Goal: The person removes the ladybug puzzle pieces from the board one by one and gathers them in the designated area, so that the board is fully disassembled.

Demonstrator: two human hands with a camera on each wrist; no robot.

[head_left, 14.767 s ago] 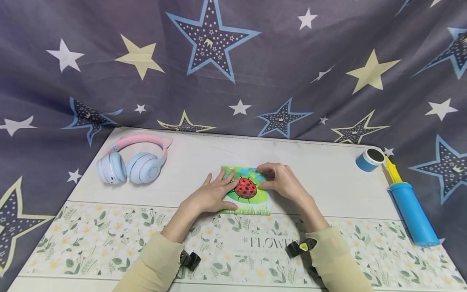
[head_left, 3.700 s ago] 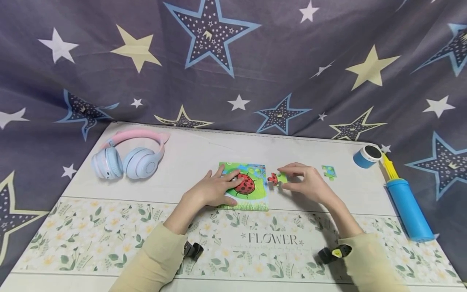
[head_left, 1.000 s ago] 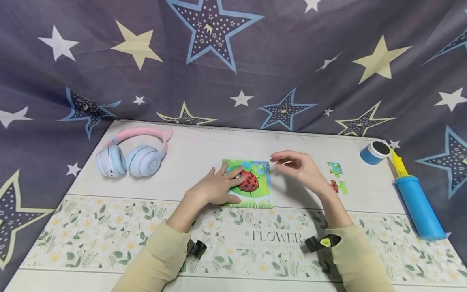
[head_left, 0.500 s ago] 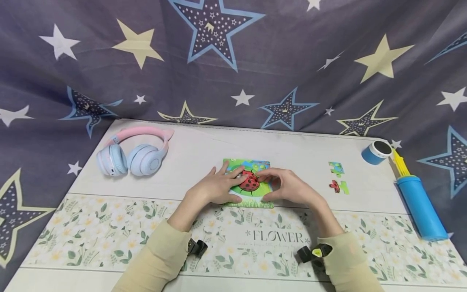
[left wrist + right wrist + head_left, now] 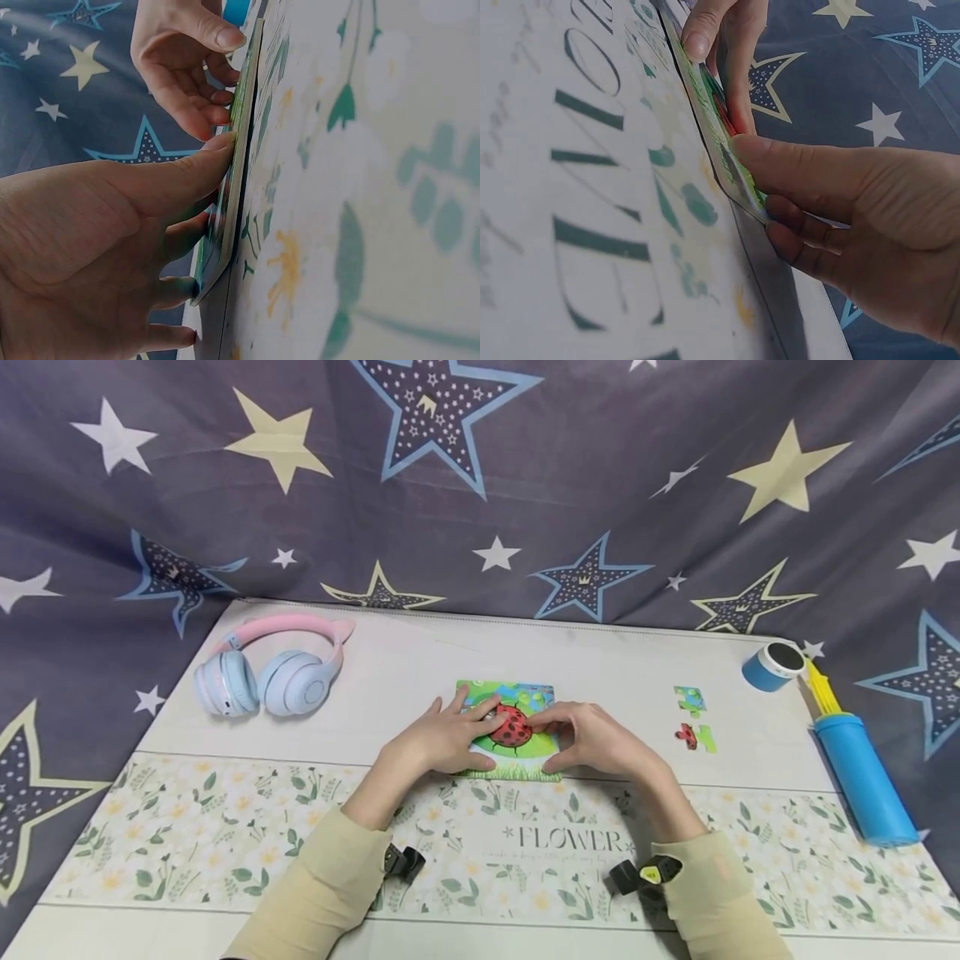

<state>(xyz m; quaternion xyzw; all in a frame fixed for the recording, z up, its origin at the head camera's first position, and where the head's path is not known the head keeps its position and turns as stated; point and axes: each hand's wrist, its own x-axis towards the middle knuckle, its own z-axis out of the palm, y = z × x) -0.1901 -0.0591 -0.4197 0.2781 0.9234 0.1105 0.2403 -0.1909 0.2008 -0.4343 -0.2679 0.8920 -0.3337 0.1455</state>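
A square ladybug jigsaw puzzle [image 5: 512, 770] lies mid-table in the head view, a red spotted ladybug on green. My left hand [image 5: 433, 739] spreads its straight fingers over the puzzle's left half and presses it down, thumb on the near grass strip. My right hand [image 5: 600, 739] grips at the puzzle's right side with bent fingers, index beside the ladybug and thumb near the lower right corner. In the right wrist view its thumb [image 5: 780, 161] sits on the puzzle's surface and the other fingers curl at the edge. That hand hides the piece beneath it.
Two loose puzzle pieces lie at the right, a blue-green one [image 5: 690, 699] behind a red-green one [image 5: 696, 737]. Pink-and-blue headphones [image 5: 292, 681] lie at the back left. A small blue speaker [image 5: 767, 672] and a blue hand pump [image 5: 862, 777] stand or lie along the right edge.
Two pieces came out of the puzzle's right side and were set down at the right. My right hand then returned to the puzzle's right side; my left hand kept pressing.
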